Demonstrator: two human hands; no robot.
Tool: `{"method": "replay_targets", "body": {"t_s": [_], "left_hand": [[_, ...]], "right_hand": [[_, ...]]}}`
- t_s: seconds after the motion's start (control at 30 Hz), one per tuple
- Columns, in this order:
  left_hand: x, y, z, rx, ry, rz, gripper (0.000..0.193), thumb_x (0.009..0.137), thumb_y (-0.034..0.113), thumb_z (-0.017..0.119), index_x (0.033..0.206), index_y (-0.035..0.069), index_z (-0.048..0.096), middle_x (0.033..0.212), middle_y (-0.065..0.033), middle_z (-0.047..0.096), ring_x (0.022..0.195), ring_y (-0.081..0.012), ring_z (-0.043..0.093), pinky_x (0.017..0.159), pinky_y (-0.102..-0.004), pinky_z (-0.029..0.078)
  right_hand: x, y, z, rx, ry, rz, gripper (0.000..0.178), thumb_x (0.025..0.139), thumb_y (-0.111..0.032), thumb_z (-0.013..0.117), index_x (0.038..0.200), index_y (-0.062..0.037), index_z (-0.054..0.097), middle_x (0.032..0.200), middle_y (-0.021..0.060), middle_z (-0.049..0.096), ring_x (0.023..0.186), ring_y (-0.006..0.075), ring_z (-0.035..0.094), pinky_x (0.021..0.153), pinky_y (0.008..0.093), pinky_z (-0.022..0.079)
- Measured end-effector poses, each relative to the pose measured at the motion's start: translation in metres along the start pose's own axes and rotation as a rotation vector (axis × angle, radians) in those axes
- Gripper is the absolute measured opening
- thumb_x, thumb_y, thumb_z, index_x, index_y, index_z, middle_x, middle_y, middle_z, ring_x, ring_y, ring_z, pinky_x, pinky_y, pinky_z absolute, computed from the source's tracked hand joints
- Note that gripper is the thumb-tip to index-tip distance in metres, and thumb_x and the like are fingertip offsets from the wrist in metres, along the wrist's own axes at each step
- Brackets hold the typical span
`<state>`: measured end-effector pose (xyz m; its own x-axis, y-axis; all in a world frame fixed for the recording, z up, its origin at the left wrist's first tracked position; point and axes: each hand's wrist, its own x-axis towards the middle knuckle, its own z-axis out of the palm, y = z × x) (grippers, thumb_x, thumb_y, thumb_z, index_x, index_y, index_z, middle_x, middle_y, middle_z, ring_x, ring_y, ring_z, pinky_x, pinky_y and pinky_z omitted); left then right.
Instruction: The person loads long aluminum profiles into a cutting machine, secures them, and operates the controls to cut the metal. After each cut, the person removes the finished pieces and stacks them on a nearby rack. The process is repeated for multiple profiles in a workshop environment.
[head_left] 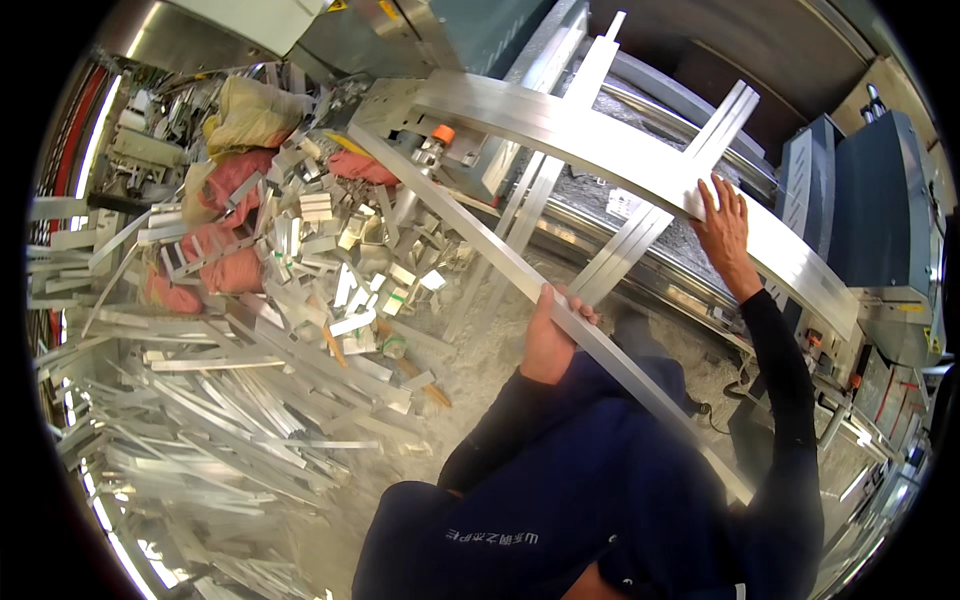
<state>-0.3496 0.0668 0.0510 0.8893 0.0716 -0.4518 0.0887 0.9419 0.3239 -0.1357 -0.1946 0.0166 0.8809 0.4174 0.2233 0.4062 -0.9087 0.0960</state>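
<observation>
Left hand (pixel 550 340) clasps a slim bar (pixel 470 230) partly hiding it; spread right hand (pixel 725 238) touches a wide beam (pixel 600 143).

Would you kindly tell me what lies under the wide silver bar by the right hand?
Two crossbars show on both sides of the wide bar, apparently running beneath it; the parts it covers cannot be seen.

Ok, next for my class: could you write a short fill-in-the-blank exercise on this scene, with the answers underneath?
1. The left hand grips a bar that is ____ (narrower/wider) than the beam.
2. The right hand touches the ____ (bar/beam).
3. In the picture, the scrap heap lies to the ____ (left/right) of both hands.
4. The cap seen between bar and beam is coloured ____.

Missing words: narrower; beam; left; orange.
</observation>
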Motion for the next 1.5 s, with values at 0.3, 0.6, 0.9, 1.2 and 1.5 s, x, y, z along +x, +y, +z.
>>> {"method": "replay_targets", "body": {"t_s": [0.3,0.6,0.9,1.2,1.5], "left_hand": [[0.051,-0.012,0.013,0.201,-0.157,0.13,0.036,0.096,0.046,0.048,0.099,0.011,0.048,0.082,-0.0029,0.055,0.082,-0.0165,0.056,0.084,-0.0338,0.045],[0.104,-0.029,0.082,0.129,-0.472,0.163,0.036,0.098,0.039,0.046,0.106,0.004,0.048,0.111,-0.0096,0.052,0.114,-0.0273,0.048,0.104,-0.0418,0.036],[0.154,-0.021,0.134,1.192,-0.478,0.097,0.039,0.097,0.023,0.048,0.128,-0.001,0.046,0.125,-0.0177,0.054,0.119,-0.0238,0.05,0.103,-0.0377,0.037],[0.247,0.001,0.171,2.161,-0.981,0.825,0.054,0.079,0.013,0.068,0.129,0.004,0.047,0.125,-0.0169,0.052,0.119,-0.034,0.047,0.1,-0.0401,0.038],[0.316,0.021,0.164,2.494,-1.007,0.478,0.048,0.081,0.028,0.069,0.118,0.001,0.056,0.115,-0.0183,0.061,0.106,-0.0345,0.057,0.09,-0.0403,0.045]], "right_hand": [[-0.081,-0.097,-0.142,0.778,-0.572,-0.32,0.078,0.079,-0.035,0.07,0.14,-0.0056,0.031,0.119,0.021,0.053,0.092,0.04,0.063,0.071,0.0448,0.054],[-0.059,-0.06,-0.141,0.116,0.132,-0.194,0.046,0.08,-0.016,0.058,0.123,-0.0044,0.049,0.097,0.0098,0.054,0.084,0.0196,0.057,0.066,0.0328,0.045],[-0.004,0.084,-0.057,0.229,0.155,-0.081,0.032,0.091,-0.028,0.057,0.116,-0.0091,0.053,0.102,0.0081,0.059,0.098,0.024,0.056,0.083,0.0407,0.041],[0.015,0.098,-0.021,0.259,0.105,-0.095,0.035,0.091,-0.029,0.056,0.118,-0.0086,0.055,0.101,0.0082,0.059,0.099,0.0239,0.055,0.082,0.0413,0.042],[0.02,0.089,0.005,0.344,0.068,-0.038,0.03,0.089,-0.026,0.057,0.114,-0.0099,0.054,0.098,0.0074,0.058,0.096,0.0232,0.056,0.08,0.039,0.044]]}}
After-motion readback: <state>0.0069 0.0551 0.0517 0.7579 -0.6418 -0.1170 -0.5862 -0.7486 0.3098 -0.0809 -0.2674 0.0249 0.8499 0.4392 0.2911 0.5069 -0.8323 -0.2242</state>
